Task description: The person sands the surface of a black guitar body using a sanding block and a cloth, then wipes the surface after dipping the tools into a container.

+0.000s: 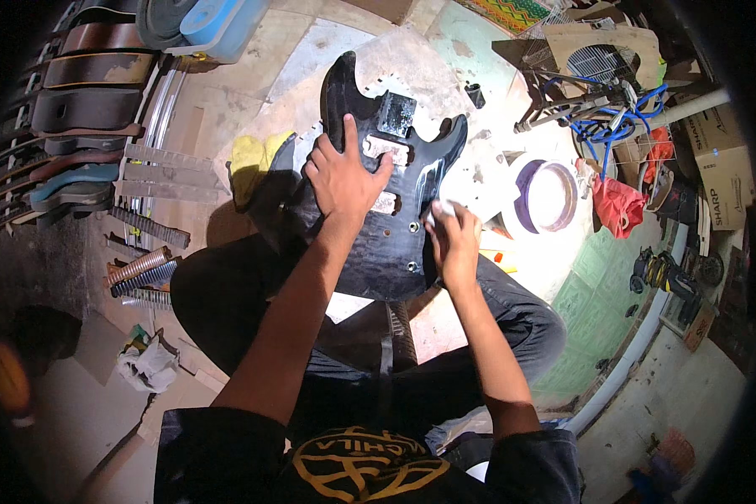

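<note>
At the far left stood a row of guitar bodies point(92, 109) in browns, black and blue, with ridged strips point(147, 270) lying below them. Next came a crumpled yellow cloth point(248, 164), just beside the person's left leg.

The left hand point(344, 181) lay spread on the upper left part of a dark guitar body point(353, 260), fingers extended and grasping nothing. That body lay in the middle, over the person's lap, its two horns pointing away and the left one reaching farther. Its face was smoky black, with cloudy grey streaks; bright reflections along the right horn gave that edge a glossy look. Two cut-outs showed pale, mottled insides against the dark face, the upper one partly near the thumb. A grey-speckled dark block point(396, 114) sat between the horns. Small round holes dotted the lower right, two with bright rims.

The right hand point(457, 244) was at the body's right edge, fingers bent around a small white piece point(450, 209), mostly hidden by them.

Farther right lay a round, pale-rimmed container point(569, 195), then a red cloth point(618, 208), with tangled blue cable point(615, 130) above it.
</note>
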The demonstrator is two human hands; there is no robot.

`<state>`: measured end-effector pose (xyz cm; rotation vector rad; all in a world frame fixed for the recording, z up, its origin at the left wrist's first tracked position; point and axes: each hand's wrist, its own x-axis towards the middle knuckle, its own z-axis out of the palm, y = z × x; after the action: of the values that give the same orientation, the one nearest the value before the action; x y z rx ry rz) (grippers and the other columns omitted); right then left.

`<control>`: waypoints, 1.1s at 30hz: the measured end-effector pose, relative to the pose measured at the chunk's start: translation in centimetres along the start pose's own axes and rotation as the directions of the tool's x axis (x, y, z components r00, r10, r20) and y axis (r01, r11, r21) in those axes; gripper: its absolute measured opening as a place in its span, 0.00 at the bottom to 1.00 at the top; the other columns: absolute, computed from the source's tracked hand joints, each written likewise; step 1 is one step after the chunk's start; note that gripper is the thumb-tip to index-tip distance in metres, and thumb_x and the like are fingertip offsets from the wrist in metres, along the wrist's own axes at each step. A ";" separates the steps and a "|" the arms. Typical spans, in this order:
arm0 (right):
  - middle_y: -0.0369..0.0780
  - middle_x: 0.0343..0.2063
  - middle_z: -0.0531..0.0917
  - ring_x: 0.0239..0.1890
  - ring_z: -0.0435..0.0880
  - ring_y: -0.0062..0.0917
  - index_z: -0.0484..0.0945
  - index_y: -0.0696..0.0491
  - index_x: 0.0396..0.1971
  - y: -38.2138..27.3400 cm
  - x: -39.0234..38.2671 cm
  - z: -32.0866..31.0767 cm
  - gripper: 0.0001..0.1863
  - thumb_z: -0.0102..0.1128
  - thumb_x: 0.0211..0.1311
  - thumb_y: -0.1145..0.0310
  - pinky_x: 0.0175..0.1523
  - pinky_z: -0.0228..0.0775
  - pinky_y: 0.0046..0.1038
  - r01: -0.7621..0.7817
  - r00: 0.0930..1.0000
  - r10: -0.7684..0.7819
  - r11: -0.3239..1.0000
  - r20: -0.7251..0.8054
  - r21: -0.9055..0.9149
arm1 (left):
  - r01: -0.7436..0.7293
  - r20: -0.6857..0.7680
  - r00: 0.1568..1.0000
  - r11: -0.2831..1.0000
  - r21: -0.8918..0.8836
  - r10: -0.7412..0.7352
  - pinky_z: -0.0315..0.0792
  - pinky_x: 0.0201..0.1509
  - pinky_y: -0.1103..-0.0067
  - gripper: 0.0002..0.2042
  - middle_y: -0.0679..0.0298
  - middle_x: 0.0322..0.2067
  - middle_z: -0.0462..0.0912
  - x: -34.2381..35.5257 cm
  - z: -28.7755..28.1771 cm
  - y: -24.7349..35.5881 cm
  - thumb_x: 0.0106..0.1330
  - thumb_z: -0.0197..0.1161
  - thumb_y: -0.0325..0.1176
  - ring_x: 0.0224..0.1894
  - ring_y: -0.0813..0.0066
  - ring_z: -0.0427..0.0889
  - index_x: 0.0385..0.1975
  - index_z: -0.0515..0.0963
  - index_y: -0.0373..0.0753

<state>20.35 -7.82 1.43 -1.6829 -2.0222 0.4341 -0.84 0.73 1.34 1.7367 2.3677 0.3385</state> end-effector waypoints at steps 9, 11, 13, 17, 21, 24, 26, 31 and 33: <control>0.50 0.55 0.81 0.57 0.78 0.50 0.82 0.42 0.57 -1.7 -0.4 0.5 0.24 0.75 0.60 0.69 0.61 0.70 0.47 -0.060 0.998 0.060 0.998 -0.033 -0.024 | 0.001 -0.003 1.000 1.000 -0.005 -0.001 0.66 0.64 0.54 0.45 0.37 0.60 0.72 0.1 0.2 -0.3 0.61 0.65 0.64 0.59 0.42 0.74 0.77 0.62 0.49; 0.50 0.54 0.81 0.57 0.78 0.50 0.82 0.43 0.57 -1.4 1.9 0.3 0.24 0.74 0.61 0.70 0.61 0.70 0.46 -0.078 0.994 0.072 0.994 -0.085 -0.075 | -0.005 0.012 1.000 1.000 -0.024 0.006 0.66 0.64 0.54 0.45 0.37 0.60 0.72 0.0 0.1 0.4 0.61 0.65 0.63 0.59 0.42 0.74 0.77 0.62 0.49; 0.49 0.54 0.81 0.56 0.78 0.49 0.82 0.44 0.57 -1.4 6.0 0.1 0.23 0.72 0.62 0.71 0.58 0.71 0.45 -0.063 0.989 0.044 0.989 -0.139 -0.136 | -0.010 0.007 1.000 1.000 -0.024 0.010 0.66 0.64 0.54 0.45 0.37 0.60 0.72 -0.1 -0.1 0.5 0.61 0.65 0.63 0.59 0.42 0.74 0.77 0.62 0.49; 0.48 0.53 0.82 0.55 0.78 0.47 0.84 0.44 0.56 -1.7 4.3 0.8 0.25 0.75 0.57 0.75 0.60 0.71 0.45 -0.087 0.988 0.085 0.996 -0.127 -0.006 | -0.030 -0.089 0.995 0.999 0.045 0.034 0.66 0.58 0.57 0.45 0.43 0.56 0.74 -0.2 1.3 -0.2 0.59 0.64 0.67 0.52 0.49 0.75 0.75 0.66 0.49; 0.49 0.54 0.81 0.55 0.78 0.48 0.83 0.41 0.58 -2.1 0.8 0.4 0.27 0.76 0.58 0.71 0.61 0.70 0.45 -0.038 0.999 0.037 0.999 -0.038 -0.038 | -0.028 -0.122 0.992 0.998 0.051 0.034 0.65 0.59 0.57 0.46 0.43 0.56 0.73 0.1 1.4 -0.3 0.59 0.63 0.67 0.53 0.48 0.74 0.75 0.66 0.50; 0.50 0.53 0.81 0.54 0.78 0.50 0.82 0.45 0.58 -1.9 6.7 0.5 0.23 0.73 0.61 0.71 0.58 0.71 0.46 -0.044 0.987 0.034 0.997 -0.159 -0.056 | -0.034 -0.077 0.996 0.999 0.014 0.035 0.65 0.61 0.56 0.45 0.41 0.58 0.73 -0.1 1.2 0.3 0.60 0.63 0.67 0.56 0.46 0.73 0.76 0.65 0.49; 0.50 0.53 0.82 0.55 0.78 0.50 0.83 0.45 0.56 -1.8 6.5 0.9 0.23 0.74 0.60 0.72 0.59 0.72 0.45 -0.090 0.981 0.087 0.996 -0.173 -0.015 | -0.018 -0.025 1.000 0.999 -0.033 0.017 0.65 0.64 0.53 0.45 0.38 0.61 0.72 0.1 0.8 0.4 0.61 0.65 0.65 0.61 0.41 0.73 0.77 0.63 0.49; 0.48 0.53 0.81 0.56 0.79 0.48 0.84 0.45 0.55 -3.4 -0.4 0.3 0.22 0.74 0.59 0.72 0.60 0.71 0.46 -0.043 0.998 0.042 0.999 -0.036 -0.024 | -0.001 -0.008 1.000 1.000 0.006 0.001 0.66 0.62 0.55 0.45 0.38 0.60 0.72 0.1 -0.2 -0.1 0.61 0.64 0.65 0.58 0.43 0.74 0.77 0.64 0.49; 0.48 0.52 0.81 0.55 0.78 0.49 0.83 0.45 0.56 -2.8 2.7 0.7 0.22 0.73 0.61 0.71 0.59 0.71 0.46 -0.077 0.991 0.071 0.996 -0.111 -0.042 | -0.004 -0.004 1.000 1.000 -0.017 0.004 0.66 0.62 0.54 0.45 0.38 0.60 0.72 0.1 -0.1 0.4 0.61 0.64 0.65 0.58 0.43 0.74 0.77 0.64 0.49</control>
<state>17.27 -5.67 2.75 -1.7740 -1.9095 0.3145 -0.56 0.98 1.60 1.7353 2.3574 0.3611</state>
